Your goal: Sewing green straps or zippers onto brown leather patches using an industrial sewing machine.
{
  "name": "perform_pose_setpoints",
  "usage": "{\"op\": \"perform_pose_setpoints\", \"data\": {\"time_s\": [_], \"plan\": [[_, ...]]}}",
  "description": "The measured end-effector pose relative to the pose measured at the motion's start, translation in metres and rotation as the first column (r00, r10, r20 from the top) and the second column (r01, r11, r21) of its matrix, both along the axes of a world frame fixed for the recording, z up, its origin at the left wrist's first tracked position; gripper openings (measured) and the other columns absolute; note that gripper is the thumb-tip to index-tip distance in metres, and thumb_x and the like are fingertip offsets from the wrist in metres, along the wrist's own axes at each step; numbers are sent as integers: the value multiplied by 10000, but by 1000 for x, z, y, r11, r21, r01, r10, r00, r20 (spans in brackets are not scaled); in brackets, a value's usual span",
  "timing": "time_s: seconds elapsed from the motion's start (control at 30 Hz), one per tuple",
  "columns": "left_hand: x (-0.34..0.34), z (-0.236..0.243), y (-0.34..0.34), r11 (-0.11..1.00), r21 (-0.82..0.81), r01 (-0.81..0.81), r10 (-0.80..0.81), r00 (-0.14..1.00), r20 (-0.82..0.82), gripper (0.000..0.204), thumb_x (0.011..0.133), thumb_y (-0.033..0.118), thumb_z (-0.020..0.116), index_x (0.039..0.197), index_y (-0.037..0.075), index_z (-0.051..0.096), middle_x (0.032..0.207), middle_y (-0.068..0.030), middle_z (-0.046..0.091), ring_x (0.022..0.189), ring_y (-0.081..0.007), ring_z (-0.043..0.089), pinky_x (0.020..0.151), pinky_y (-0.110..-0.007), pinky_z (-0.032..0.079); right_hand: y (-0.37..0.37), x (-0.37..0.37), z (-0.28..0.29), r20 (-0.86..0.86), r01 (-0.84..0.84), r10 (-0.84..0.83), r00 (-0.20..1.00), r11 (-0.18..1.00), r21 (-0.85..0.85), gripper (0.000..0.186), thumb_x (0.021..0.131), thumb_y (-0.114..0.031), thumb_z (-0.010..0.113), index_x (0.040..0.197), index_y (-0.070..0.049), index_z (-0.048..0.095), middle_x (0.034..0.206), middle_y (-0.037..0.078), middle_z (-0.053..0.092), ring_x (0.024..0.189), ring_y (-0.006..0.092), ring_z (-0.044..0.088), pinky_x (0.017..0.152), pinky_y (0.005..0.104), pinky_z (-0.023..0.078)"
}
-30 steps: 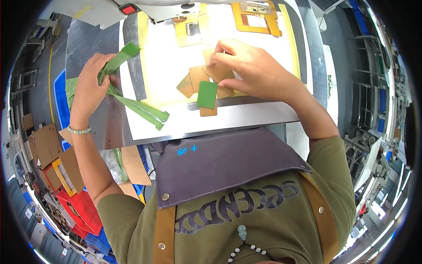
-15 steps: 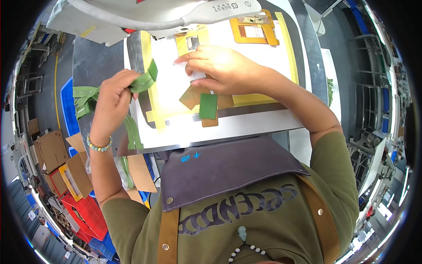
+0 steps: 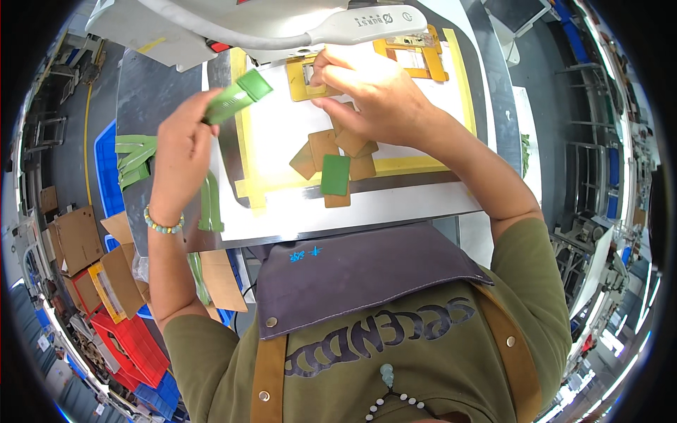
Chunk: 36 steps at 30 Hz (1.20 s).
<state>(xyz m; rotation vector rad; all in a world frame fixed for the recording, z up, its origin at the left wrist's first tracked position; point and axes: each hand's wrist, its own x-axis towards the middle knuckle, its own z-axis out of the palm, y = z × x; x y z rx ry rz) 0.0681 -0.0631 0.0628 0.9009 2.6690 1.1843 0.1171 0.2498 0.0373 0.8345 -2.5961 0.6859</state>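
A green strip (image 3: 224,106) sticks out of the left hand (image 3: 182,137), over the left side of the white sheet (image 3: 271,134), and the fingers are pinched tight on it. The right hand (image 3: 374,92) is by a yellow frame (image 3: 300,90), its thumb and pointing finger a little apart. Nearer the person, a small green card (image 3: 335,174) lies on some brown cards (image 3: 303,162). More green strips (image 3: 132,156) lie at the table's (image 3: 151,88) left edge.

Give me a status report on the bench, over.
Left grip: closed on green strip. Right grip: by yellow frame, contact unclear. White lamp beyond right grip in view, possibly obstructing.
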Motion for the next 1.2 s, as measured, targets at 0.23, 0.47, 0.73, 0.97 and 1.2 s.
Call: {"op": "perform_pose_setpoints", "data": {"time_s": [0.23, 0.47, 0.73, 0.97, 1.2], "plan": [[-48, -26, -55, 976, -66, -206, 173, 928, -330, 516, 956, -70, 438, 1387, 104, 661, 1029, -96, 663, 824, -203, 619, 758, -312, 502, 14, 15, -2, -9, 12, -12, 1000, 999, -38, 339, 899, -188, 751, 1193, -22, 720, 1348, 77, 688, 935, 281, 729, 829, 387, 591], [-69, -55, -127, 834, -399, -382, 167, 863, -477, 336, 1041, 151, 634, 1374, 110, 659, 1207, -144, 659, 1011, -382, 659, 862, -441, 531, 40, 28, -9, 120, -42, 44, 992, 999, -13, 256, 917, -151, 746, 1153, -50, 742, 1295, 87, 692, 1106, 301, 682, 919, 396, 563], [-82, -61, -280, 796, -380, -471, 355, 872, -337, 396, 1019, 228, 706, 1378, 67, 670, 1347, -130, 658, 1251, -312, 634, 1038, -407, 504, 49, 36, 8, 187, -98, 94, 978, 995, 12, 294, 886, -165, 788, 1151, -54, 723, 1188, 77, 677, 1098, 304, 649, 957, 422, 525], [-36, 4, -152, 896, -236, -377, 214, 830, -516, 400, 994, 137, 737, 1382, 56, 688, 1456, -117, 661, 1309, -254, 636, 1068, -366, 509, 41, 32, -2, 378, -127, 146, 914, 989, -75, 334, 850, -129, 826, 1121, -37, 654, 1083, 79, 625, 1054, 291, 622, 923, 402, 514], [35, 0, 23, 945, -228, 236, -324, 782, -532, 379, 855, 40, 824, 1227, 62, 756, 1316, -92, 736, 1046, -253, 727, 865, -341, 593, 35, 33, 11, 578, 115, 12, 816, 976, -183, 256, 968, -116, 748, 1189, -8, 680, 1005, 50, 694, 856, 162, 645, 848, 319, 535]]}}
